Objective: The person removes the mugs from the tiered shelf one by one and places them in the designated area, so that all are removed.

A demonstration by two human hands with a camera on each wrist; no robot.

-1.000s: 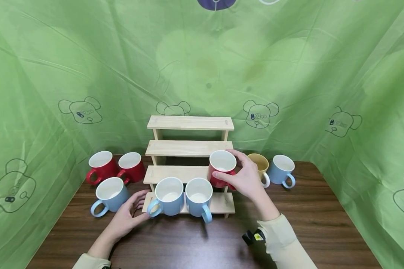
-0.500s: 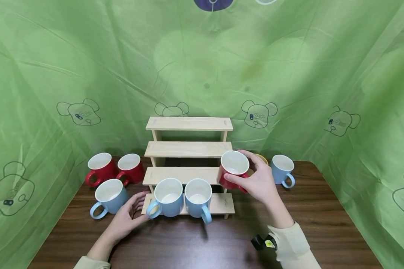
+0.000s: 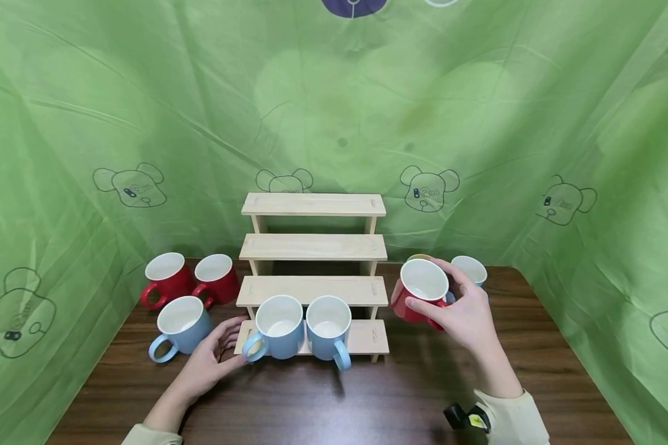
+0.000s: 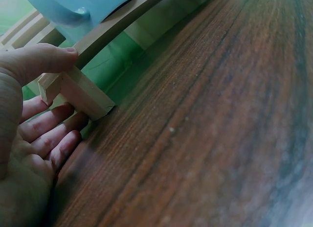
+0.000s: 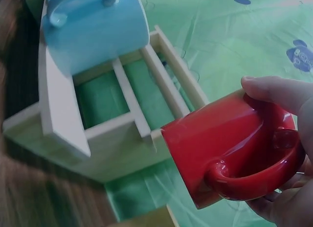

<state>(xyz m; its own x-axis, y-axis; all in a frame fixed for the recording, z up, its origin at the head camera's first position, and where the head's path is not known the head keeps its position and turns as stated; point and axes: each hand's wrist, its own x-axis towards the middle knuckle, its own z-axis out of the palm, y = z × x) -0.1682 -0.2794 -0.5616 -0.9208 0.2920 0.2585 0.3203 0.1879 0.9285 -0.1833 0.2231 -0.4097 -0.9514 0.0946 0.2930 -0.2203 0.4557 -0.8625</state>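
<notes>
A red mug point(image 3: 403, 304) with a white inside is held by my right hand point(image 3: 467, 315), above the table just right of a stepped wooden rack point(image 3: 312, 248). In the right wrist view the red mug point(image 5: 205, 148) is tilted, thumb on one side and fingers on the other, its handle near the palm. Two light blue mugs point(image 3: 285, 339) stand side by side on the rack's lowest step. My left hand point(image 3: 206, 363) grips the left end of that step; in the left wrist view the thumb lies on the board point(image 4: 100, 46) and the fingers curl beside it.
Left of the rack stand a red mug point(image 3: 175, 287), another red mug point(image 3: 222, 285) and a light blue mug point(image 3: 192, 330). Behind my right hand, a yellow mug point(image 3: 420, 256) and a light blue mug point(image 3: 470, 271) are partly hidden. Green cloth point(image 3: 334, 123) surrounds the dark wooden table point(image 3: 334, 408).
My right hand has carried the red mug rightward, away from the rack's second step, and it now covers most of the yellow mug. My left hand stays at the step's end.
</notes>
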